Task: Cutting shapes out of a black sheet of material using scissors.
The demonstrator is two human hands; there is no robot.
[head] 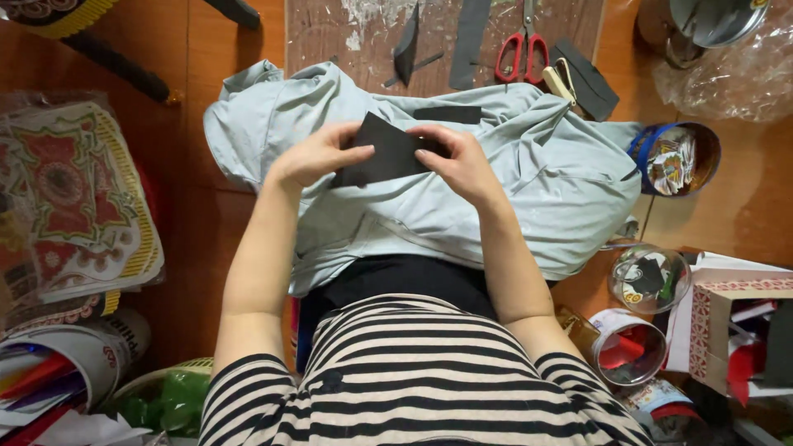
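Observation:
Both my hands hold one flat black sheet piece (387, 152) over a pale blue-grey cloth (512, 190) spread on my lap. My left hand (318, 154) pinches the piece's left edge with thumb on top. My right hand (457, 163) grips its right side, fingers curled over the edge. A small black strip (448, 114) lies on the cloth just beyond my hands.
Red-handled scissors (519, 54), black cut-offs (469, 37) and a worn board (330, 33) lie ahead. A blue round tin (676, 157), clear jars (649, 277) and a patterned box (735, 326) crowd the right. Ornate printed paper sheets (70, 198) and rolled papers (58, 376) sit left.

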